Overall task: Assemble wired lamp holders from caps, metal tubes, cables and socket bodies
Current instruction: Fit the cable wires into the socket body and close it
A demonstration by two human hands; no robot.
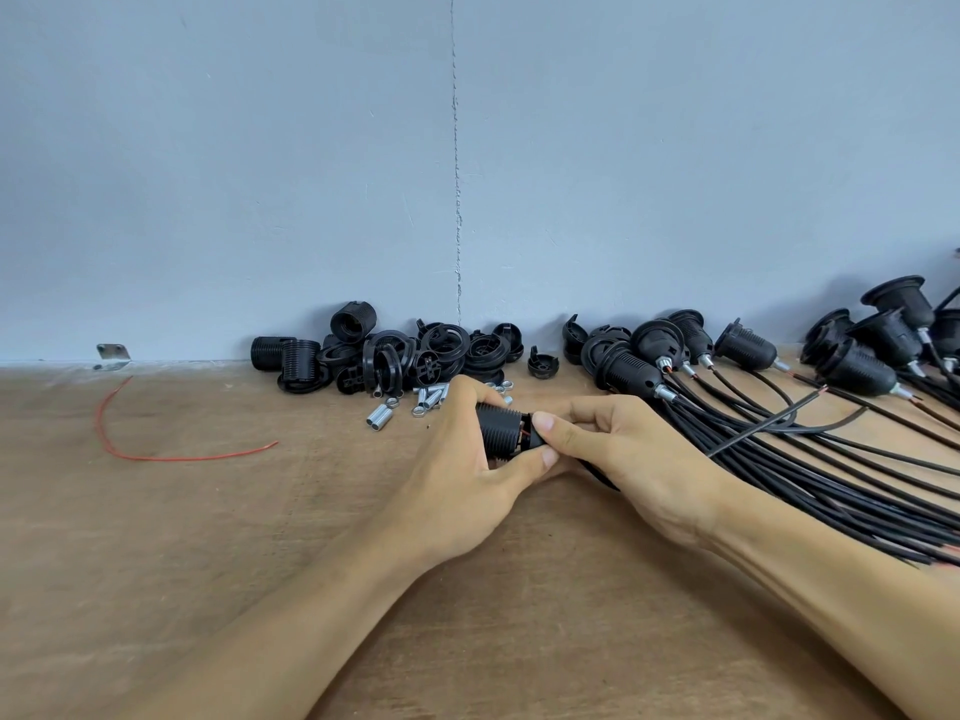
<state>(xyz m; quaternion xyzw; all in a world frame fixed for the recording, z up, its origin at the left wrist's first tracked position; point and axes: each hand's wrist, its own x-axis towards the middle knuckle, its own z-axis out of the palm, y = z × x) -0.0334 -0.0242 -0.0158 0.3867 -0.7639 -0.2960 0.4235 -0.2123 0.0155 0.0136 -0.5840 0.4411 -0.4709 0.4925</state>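
Black threaded socket body [500, 427] is clamped in the grip of the left hand [462, 462]; at its 3 o'clock, the cap [533, 441] is pinched by the right hand [618, 449].

Soft even light, wide-angle edge distortion

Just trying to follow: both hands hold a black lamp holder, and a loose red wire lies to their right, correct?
Not quite: the head view shows the red wire lying to their left. The left hand and right hand do hold the lamp holder.
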